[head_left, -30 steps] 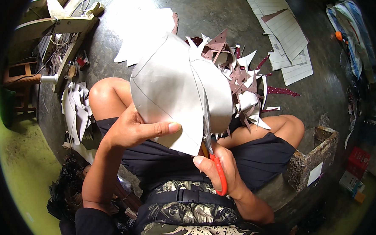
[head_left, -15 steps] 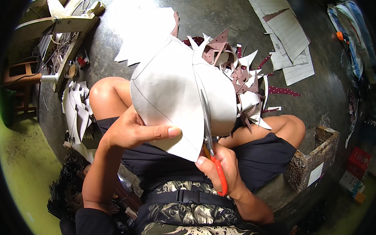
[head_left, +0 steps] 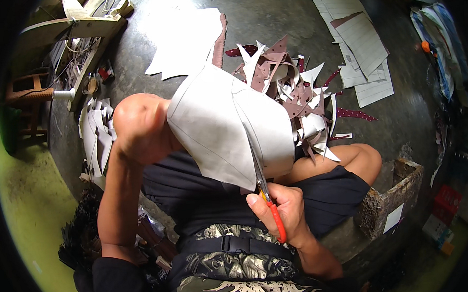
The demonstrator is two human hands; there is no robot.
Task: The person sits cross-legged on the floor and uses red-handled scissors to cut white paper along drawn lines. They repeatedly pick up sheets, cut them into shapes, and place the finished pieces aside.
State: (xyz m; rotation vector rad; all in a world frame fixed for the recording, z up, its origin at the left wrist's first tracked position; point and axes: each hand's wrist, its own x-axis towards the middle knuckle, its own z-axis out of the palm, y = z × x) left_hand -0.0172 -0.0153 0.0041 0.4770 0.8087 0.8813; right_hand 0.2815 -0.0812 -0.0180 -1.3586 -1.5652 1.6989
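Note:
A large grey-white sheet (head_left: 212,131) lies curved over my lap and knees. My right hand (head_left: 282,209) grips scissors with orange-red handles (head_left: 265,189), and their blades are partway into a cut running up the middle of the sheet from its near edge. My left hand (head_left: 127,151) reaches to the sheet's left edge beside my raised knee. Its fingers are hidden behind the sheet, which it holds up.
Maroon and white offcuts (head_left: 294,90) are heaped on the dark floor beyond the sheet. Pale cut sheets (head_left: 186,40) lie farther back, lined paper sheets (head_left: 364,49) at the right, white strips (head_left: 98,134) at the left. A worn block (head_left: 390,201) stands by my right thigh.
My left hand slid from on top of the sheet's near left edge to behind it. The sheet turned and shifted right, and the scissors cut farther up.

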